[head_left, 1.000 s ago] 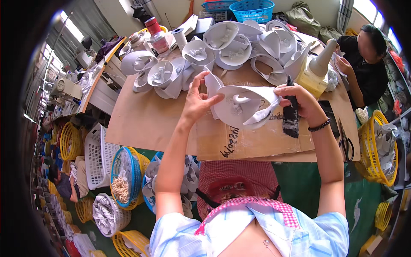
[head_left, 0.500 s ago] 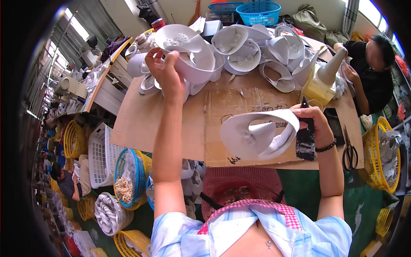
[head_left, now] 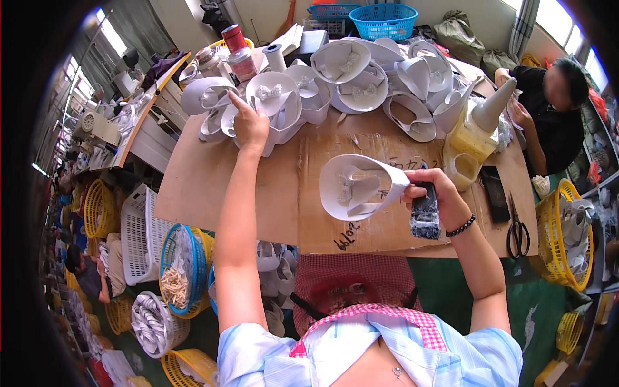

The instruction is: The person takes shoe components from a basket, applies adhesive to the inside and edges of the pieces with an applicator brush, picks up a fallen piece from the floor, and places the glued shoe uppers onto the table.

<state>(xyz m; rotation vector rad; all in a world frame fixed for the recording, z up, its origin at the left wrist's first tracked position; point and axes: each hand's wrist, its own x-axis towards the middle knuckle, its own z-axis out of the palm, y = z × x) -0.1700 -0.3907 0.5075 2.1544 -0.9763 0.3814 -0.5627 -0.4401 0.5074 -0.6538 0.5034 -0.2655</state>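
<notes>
My right hand [head_left: 435,187] is closed on the edge of a white shoe upper [head_left: 332,190] and also grips a flat dark brush [head_left: 425,213] smeared with white. The upper is curled into a loop, with a sparkly bow inside, and hangs above the cardboard sheet [head_left: 374,242]. Over the left part of a pile of similar uppers [head_left: 361,90], my left hand [head_left: 250,122] has its index finger stretched out. Its fingertips are beside an upper with a bow [head_left: 274,97], and nothing lifted shows in them.
A yellowish glue container [head_left: 474,138] with a grey cone stands right of the pile. Black scissors [head_left: 517,232] and a dark flat object [head_left: 494,193] lie at the table's right. A red-topped jar [head_left: 240,58] stands behind the pile. Another person [head_left: 548,109] works at the right.
The upper my left hand held up is now down among the pile, and that hand has lowered slightly. My right hand has drawn left with its upper and brush.
</notes>
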